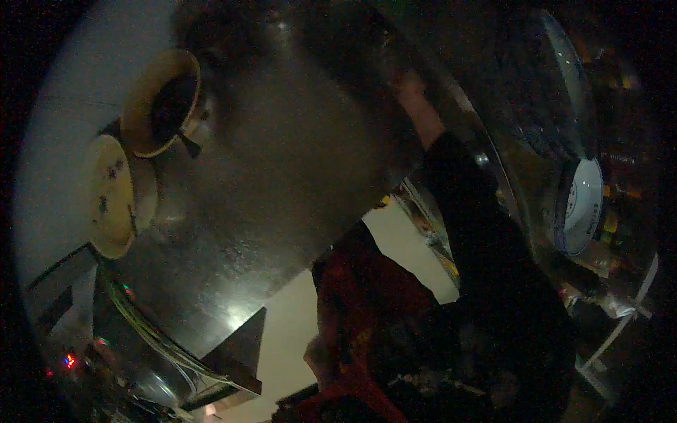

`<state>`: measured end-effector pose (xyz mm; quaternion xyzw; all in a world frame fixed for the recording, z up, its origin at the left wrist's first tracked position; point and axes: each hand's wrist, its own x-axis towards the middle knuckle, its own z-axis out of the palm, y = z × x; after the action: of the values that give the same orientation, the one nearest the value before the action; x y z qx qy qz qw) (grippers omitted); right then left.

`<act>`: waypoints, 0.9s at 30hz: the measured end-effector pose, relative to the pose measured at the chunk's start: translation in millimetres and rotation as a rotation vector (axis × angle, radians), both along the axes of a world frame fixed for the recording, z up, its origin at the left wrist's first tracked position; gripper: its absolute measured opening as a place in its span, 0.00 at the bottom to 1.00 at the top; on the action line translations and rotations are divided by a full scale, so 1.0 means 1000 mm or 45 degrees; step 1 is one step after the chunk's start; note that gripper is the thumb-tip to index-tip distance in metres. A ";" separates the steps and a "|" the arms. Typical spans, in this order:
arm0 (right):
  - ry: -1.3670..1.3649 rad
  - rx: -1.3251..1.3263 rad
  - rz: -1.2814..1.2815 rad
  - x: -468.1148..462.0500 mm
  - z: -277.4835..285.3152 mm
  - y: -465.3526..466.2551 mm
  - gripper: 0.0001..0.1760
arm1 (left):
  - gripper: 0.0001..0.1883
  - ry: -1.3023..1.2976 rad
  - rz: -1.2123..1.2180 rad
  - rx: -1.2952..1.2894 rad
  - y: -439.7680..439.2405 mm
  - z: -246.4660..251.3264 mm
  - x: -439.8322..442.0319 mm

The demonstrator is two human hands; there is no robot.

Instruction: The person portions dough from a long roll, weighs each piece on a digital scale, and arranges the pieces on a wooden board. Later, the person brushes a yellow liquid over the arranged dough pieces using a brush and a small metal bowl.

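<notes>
The scene is very dark. My right arm, in a black sleeve, reaches forward over the edge of a stainless-steel counter (285, 174). At its end, my right hand (418, 100) is blurred against a dark area, and its fingers and anything in them are hidden in shadow. Low beside the red and black clothing (354, 285) shows a small part of what seems to be my left hand (314, 354); its fingers cannot be made out. Across the counter from my right hand stands a yellowish bowl (140, 113) with dark contents and a short dark handle at its rim.
Next to that bowl is a pale yellow vessel (113, 195) with dark spots. A white bowl with blue markings (584, 206) sits at the right, below a dark, glossy shape (571, 79). A curved metal rim (492, 143) runs beside my right arm. Pale floor (288, 338) shows below.
</notes>
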<state>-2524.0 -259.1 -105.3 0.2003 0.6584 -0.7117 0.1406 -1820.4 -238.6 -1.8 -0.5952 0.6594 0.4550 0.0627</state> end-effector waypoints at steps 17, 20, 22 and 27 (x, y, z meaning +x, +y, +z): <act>-0.283 0.201 0.196 0.275 -0.121 0.174 0.16 | 0.15 0.253 0.346 0.366 0.031 -0.060 0.015; -0.233 0.182 0.208 0.264 -0.130 0.192 0.15 | 0.16 0.221 0.223 0.300 0.066 -0.072 0.057; -0.215 0.172 0.220 0.258 -0.130 0.202 0.14 | 0.16 0.155 0.193 0.279 0.094 -0.081 0.079; -0.181 0.150 0.246 0.232 -0.150 0.207 0.12 | 0.15 0.009 0.226 0.283 0.156 -0.092 0.104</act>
<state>-2292.3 -52.3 -254.9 0.1939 0.7037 -0.6389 0.2429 -1716.2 -82.4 -94.0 -0.6391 0.5498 0.5310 0.0855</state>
